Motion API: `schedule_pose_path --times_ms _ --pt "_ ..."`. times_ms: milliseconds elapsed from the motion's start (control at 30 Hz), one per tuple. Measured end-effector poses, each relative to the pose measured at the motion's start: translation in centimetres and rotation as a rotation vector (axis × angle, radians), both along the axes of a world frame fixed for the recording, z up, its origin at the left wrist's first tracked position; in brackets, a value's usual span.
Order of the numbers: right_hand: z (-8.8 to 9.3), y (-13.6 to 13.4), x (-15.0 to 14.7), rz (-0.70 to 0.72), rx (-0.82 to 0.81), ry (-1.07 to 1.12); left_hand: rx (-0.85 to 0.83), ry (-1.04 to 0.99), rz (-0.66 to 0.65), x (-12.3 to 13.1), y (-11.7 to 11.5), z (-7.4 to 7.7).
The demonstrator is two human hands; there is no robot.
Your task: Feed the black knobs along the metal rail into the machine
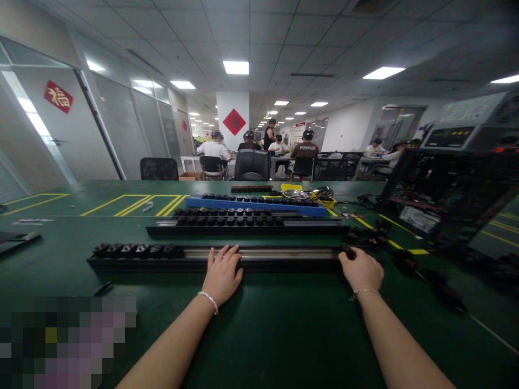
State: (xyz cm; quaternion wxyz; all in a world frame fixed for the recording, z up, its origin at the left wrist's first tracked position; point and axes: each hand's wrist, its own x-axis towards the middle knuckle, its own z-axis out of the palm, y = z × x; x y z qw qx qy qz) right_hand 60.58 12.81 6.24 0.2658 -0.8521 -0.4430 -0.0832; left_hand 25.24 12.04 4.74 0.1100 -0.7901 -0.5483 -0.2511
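Observation:
A long black channel (284, 265) with a metal strip inside lies across the table before me. Several small black modules (141, 249), like sockets or plugs, sit side by side in its left end. My left hand (222, 273) rests over the middle of the channel, fingers stretched and a little apart, holding nothing. At the channel's right end, my right hand (364, 270) has its fingers closed on a small black module (346, 249). The hand covers part of that piece, so I cannot tell whether it is seated in the channel.
Behind lies a second black channel (251, 230) with modules, then a blue tray (259, 204) holding more. Loose black pieces (440, 283) are scattered at the right, near an open computer case (430, 189). A yellow container (292, 187) is at the back. People sit at far tables.

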Motion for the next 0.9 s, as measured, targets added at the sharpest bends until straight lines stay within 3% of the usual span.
schedule_pose_path --times_ms 900 --pt "-0.1 -0.2 1.6 -0.066 0.052 0.049 -0.017 0.010 0.001 0.0 0.0 0.1"
